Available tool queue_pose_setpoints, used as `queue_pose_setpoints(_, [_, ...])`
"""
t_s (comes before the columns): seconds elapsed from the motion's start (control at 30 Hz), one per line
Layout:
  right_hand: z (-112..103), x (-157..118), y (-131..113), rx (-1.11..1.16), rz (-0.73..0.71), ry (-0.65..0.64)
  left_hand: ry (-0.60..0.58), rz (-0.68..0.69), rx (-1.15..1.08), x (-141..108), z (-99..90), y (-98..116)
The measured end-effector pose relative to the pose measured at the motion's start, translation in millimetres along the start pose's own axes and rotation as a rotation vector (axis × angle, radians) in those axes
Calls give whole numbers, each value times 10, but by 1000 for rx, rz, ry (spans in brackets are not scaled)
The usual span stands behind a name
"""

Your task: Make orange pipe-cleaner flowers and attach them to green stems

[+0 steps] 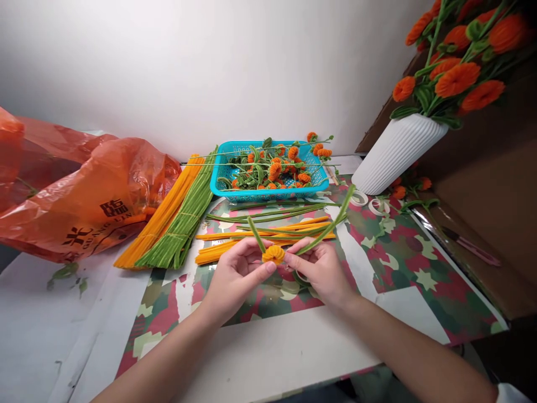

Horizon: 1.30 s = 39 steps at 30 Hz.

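Observation:
A small yellow pipe-cleaner flower (273, 254) is held between my two hands, above the patterned mat. My left hand (241, 266) pinches it from the left, thumb against the petals. Closed around a green pipe cleaner (331, 226), my right hand (321, 266) has its thumb and fingertips at the flower's right side. One green end (255, 235) sticks up at the flower's left, and the longer length slants up to the right. Fingers hide where the green meets the flower. Loose yellow pipe cleaners (213, 253) lie just beyond my hands.
A blue basket (268, 196) of orange flowers stands at the back. Bundles of yellow (163, 212) and green pipe cleaners (180, 224) lie left, beside an orange plastic bag (92, 196). Right are a white vase (398, 151), tape rolls (378, 207) and a pink-handled tool (478, 250).

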State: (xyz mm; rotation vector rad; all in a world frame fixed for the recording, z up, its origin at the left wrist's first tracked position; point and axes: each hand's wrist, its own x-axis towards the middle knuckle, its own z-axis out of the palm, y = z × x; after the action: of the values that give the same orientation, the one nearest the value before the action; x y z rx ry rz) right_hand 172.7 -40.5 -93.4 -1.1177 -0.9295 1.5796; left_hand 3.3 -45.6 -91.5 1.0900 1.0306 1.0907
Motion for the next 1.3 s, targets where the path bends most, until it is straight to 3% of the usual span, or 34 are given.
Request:
queue_pose_setpoints(0.13, [40,-72,71,-228,-154,56,67,-21,74,-24,50,36])
queue_pose_setpoints(0.2, [45,-108,112,-405,-374,79,115,-26,107,-27,58,37])
queue_pose_setpoints(0.3, [32,-147,159,-607,-726,15,128,6,173,-31,50,5])
queue_pose_setpoints(0.4, [3,-149,164,-718,-885,-64,80,53,294,-31,25,-37])
queue_pose_setpoints(0.53, [-32,-104,93,-743,-897,-112,1,57,334,-17,9,-48])
queue_pose_setpoints(0.67, [-44,-62,18,-685,-853,-85,-169,-79,41,-8,33,-40])
queue_pose_setpoints(0.73, [-47,-56,16,-653,-816,-78,-192,-128,-13,-11,40,-49])
queue_pose_setpoints(0.87, [-51,-57,54,-644,-848,-84,-252,-61,106,-18,17,-64])
queue_pose_setpoints(1.0, [-63,-61,13,-783,-936,-18,-347,-17,222,-18,-21,-37])
queue_pose_setpoints(1.07, [-81,-63,-49,-914,-993,28,-333,-35,237,-12,-35,-14])
queue_pose_setpoints(1.17, [-116,-57,-138,-1117,-1072,-41,-263,-22,255,2,-51,15])
queue_pose_setpoints(1.3, [-136,-22,-144,-1198,-1074,-74,-246,14,314,9,-59,18])
